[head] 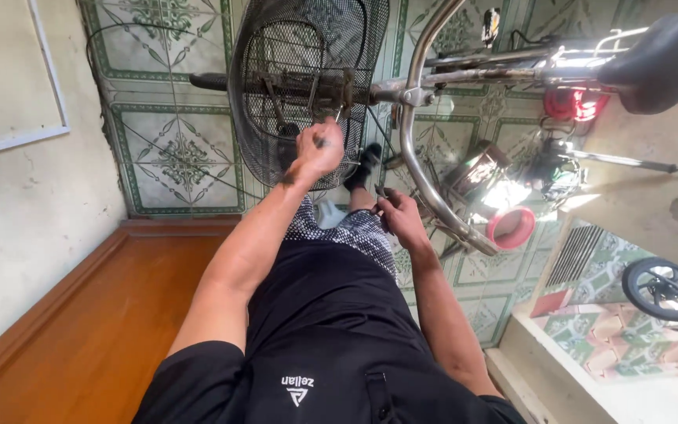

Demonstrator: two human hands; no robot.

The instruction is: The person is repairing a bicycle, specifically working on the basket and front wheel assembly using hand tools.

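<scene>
Head view, frame rotated so the floor runs up the picture. The left hand (319, 148), upper centre, is closed in a fist around a small dark tool (320, 143), of which only a tip shows; the kind of tool cannot be told. The fist sits against the lower edge of the wire basket (276, 94), a dark mesh bowl filling the upper centre-left, just below the rusty bracket (331, 88) that joins the basket to the bicycle. The right hand (400, 218), centre, has its fingers curled together, pinching something too small to make out, and lies just beside the curved silver frame tube (425, 169) that sweeps from the top edge down to centre right. From the bracket a straight bar (496, 74) runs right to the black saddle (661, 51) in the upper right corner. Behind the tube lie a red ring (512, 228) and a shiny metal part (476, 173) on the green-patterned tile floor (174, 149). A black handlebar grip (209, 81) projects left of the basket. The person's black shirt (323, 338) fills the lower centre, with wood panelling (80, 330) at lower left and a small wheel (665, 289) at right.
</scene>
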